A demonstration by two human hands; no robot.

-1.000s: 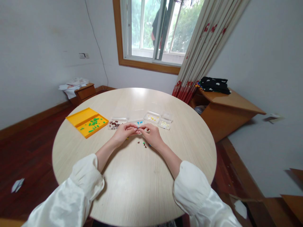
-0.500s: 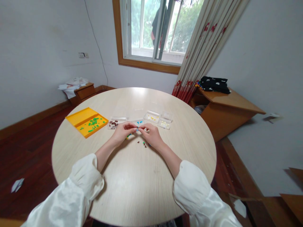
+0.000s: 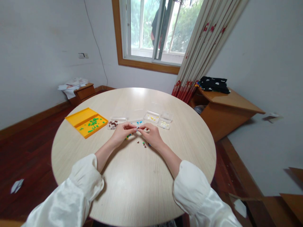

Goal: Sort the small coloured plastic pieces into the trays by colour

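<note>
My left hand and my right hand meet fingertip to fingertip above the middle of the round table. Both are closed in a pinch on something tiny between them, too small to make out. Several small brown and green pieces lie on the table just below the right hand. Yellow and green bits show under my left fingers. Blue pieces are just beyond the fingertips.
An open yellow case with green pieces sits at the left. Clear boxes hold brown pieces, yellow pieces and pale pieces. Behind are a window and a curtain; a person is outside.
My fingertips have shifted very slightly around the tiny thing, where a pale spot now shows. Nothing else has visibly moved.
</note>
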